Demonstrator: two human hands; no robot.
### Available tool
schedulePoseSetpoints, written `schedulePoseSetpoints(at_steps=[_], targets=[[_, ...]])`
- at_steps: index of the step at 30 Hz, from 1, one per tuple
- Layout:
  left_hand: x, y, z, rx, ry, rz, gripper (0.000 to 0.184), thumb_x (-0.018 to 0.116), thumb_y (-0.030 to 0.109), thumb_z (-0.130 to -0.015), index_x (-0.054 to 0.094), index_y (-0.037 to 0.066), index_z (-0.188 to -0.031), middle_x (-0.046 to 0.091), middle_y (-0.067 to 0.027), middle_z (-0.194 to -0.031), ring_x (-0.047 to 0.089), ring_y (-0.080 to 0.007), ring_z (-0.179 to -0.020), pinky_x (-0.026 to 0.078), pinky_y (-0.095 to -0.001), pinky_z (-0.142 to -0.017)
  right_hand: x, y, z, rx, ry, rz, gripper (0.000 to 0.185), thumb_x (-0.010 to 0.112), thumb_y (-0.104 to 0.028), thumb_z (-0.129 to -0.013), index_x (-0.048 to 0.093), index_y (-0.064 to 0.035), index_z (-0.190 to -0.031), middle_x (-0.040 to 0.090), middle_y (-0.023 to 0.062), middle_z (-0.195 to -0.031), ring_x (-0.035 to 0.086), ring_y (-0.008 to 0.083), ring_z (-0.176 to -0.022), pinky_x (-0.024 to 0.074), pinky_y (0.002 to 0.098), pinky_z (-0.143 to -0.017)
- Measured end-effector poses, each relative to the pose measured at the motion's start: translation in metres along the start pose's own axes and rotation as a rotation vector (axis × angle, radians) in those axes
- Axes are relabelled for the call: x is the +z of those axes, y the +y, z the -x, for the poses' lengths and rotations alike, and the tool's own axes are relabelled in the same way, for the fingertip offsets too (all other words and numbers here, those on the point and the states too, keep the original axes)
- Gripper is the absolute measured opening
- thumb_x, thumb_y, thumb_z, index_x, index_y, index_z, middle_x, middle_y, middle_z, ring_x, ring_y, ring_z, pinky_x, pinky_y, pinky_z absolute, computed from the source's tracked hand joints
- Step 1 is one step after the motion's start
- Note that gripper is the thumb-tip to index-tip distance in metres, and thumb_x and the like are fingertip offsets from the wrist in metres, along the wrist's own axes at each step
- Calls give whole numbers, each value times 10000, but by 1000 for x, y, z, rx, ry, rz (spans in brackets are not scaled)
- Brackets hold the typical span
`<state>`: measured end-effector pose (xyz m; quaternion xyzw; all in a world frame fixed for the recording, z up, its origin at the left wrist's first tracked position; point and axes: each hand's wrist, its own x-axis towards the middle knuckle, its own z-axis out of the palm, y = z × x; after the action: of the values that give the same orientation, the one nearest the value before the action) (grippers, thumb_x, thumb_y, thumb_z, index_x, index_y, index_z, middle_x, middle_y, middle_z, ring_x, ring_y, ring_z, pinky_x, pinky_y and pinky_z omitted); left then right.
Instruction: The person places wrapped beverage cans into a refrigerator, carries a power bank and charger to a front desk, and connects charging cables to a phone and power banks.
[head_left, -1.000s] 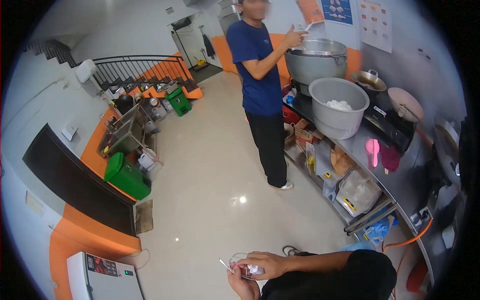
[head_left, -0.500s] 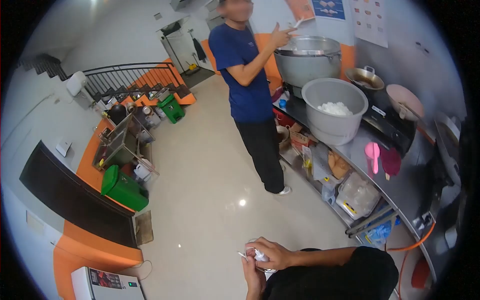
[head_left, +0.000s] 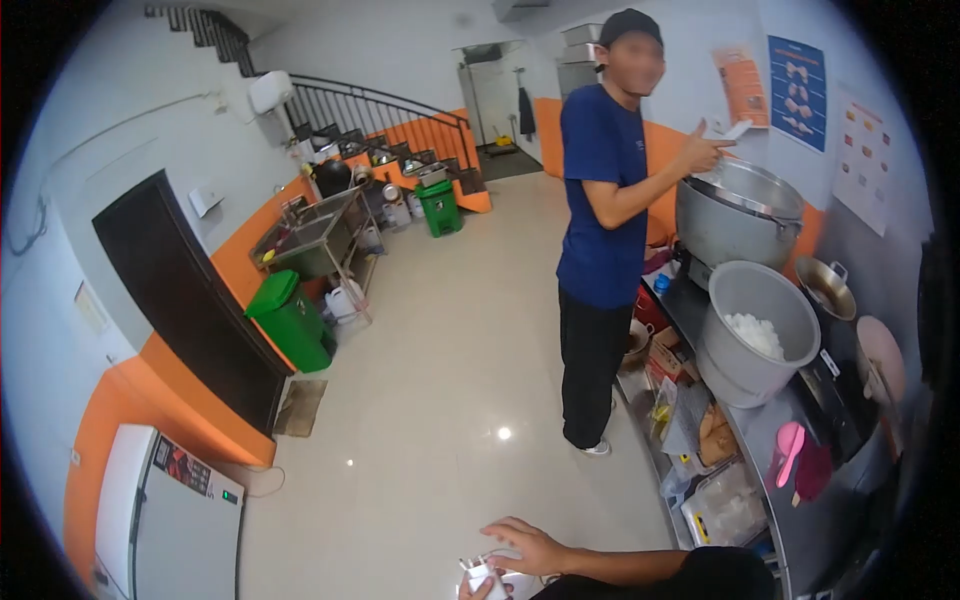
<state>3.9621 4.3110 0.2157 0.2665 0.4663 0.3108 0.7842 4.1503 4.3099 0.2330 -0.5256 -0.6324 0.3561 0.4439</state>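
Note:
Low in the view, my left hand point(head_left: 467, 592) is closed round a white plug adapter point(head_left: 482, 576) whose prongs point up; part of this hand is cut off by the lower edge. Just above and to the right, my right hand point(head_left: 532, 548) has its fingers stretched out and apart, close to the adapter. A thin white cable point(head_left: 500, 553) runs between the two hands. Whether my right fingers touch the cable I cannot tell.
A person in a blue shirt point(head_left: 605, 200) stands ahead beside the steel counter point(head_left: 745, 425), holding something small and white. On the counter are a grey tub point(head_left: 750, 350) of rice, a big pot point(head_left: 735, 220) and a pink scoop point(head_left: 787, 450). A white freezer point(head_left: 190, 520) stands left.
The view has tilted up and turned left. My right hand has opened and lifted off the white thing both hands were around; the adapter's prongs now show in my left hand.

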Motion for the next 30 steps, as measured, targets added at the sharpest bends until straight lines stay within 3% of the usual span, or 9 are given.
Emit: schedulePoseSetpoints(at_steps=[2, 5, 9, 14, 18, 20, 25, 28, 30], targets=[[-1, 22, 31, 42, -132, 4, 476, 600, 99, -865, 421, 72, -1305, 613, -108, -1047, 628, -223, -854, 538, -317, -717, 3, -6, -17, -295, 90, 172, 609, 640, -322, -879, 377, -104, -1383, 533, 104, -1178, 588, 219, -994, 478, 319, -846], [-22, 10, 35, 113, -177, 37, 626, 677, 113, -805, 365, 41, -1344, 586, -121, -1093, 601, -232, -949, 530, -329, -773, 26, 22, -26, -106, -479, -378, 727, 658, -292, -871, 271, -64, -1442, 485, 97, -1234, 569, 157, -902, 481, 304, -830], [-20, 28, 61, 186, -184, 74, 769, 773, 168, -715, 359, 46, -1351, 574, -131, -1109, 569, -252, -1030, 504, -361, -827, 35, 1, -27, 381, -959, -1034, 714, 653, -383, -864, 317, -101, -1428, 505, 29, -1041, 518, 109, -940, 473, 297, -834], [-46, 26, 47, 263, -207, 36, 968, 815, 184, -669, 241, 62, -1439, 531, -132, -1204, 559, -248, -1084, 480, -354, -899, 58, -8, -23, 500, -889, -1120, 608, 590, -421, -899, 381, -109, -1377, 489, 6, -970, 520, 108, -886, 494, 290, -759], [-43, 40, 47, 427, 26, -317, 672, 682, 88, -820, 306, -10, -1368, 537, -135, -1174, 591, -208, -981, 541, -324, -778, 65, -9, -23, 552, -738, -994, 500, 495, -394, -956, 392, -116, -1358, 504, 15, -1139, 529, 115, -981, 494, 307, -805], [-44, 51, 46, 356, 10, -349, 773, 740, 112, -779, 277, -39, -1378, 449, -165, -1280, 449, -223, -1186, 497, -322, -870, 71, -20, -21, 553, -669, -928, 498, 487, -380, -962, 372, -120, -1371, 491, 19, -1177, 522, 119, -1015, 499, 316, -805], [-87, 50, 52, 524, 72, -689, 706, 710, 69, -773, 315, -50, -1347, 471, -166, -1254, 492, -223, -1133, 463, -316, -909, 129, -52, -9, 279, -494, -706, 543, 608, -336, -905, 387, -14, -1282, 500, 88, -1213, 463, 175, -1150, 383, 298, -957], [-114, 37, 59, 588, 48, -577, 627, 649, 32, -799, 330, -49, -1332, 484, -164, -1239, 485, -230, -1142, 416, -339, -973, 167, -69, -8, 287, -354, -446, 602, 647, -385, -869, 399, -5, -1264, 521, 104, -1174, 486, 179, -1125, 391, 309, -954], [-122, 37, 72, 433, 36, -445, 620, 598, 15, -834, 292, -42, -1370, 422, -183, -1323, 402, -244, -1249, 373, -354, -1016, 186, -81, -7, 379, -242, -452, 628, 667, -417, -845, 413, -15, -1256, 533, 103, -1159, 507, 188, -1099, 400, 318, -945]])
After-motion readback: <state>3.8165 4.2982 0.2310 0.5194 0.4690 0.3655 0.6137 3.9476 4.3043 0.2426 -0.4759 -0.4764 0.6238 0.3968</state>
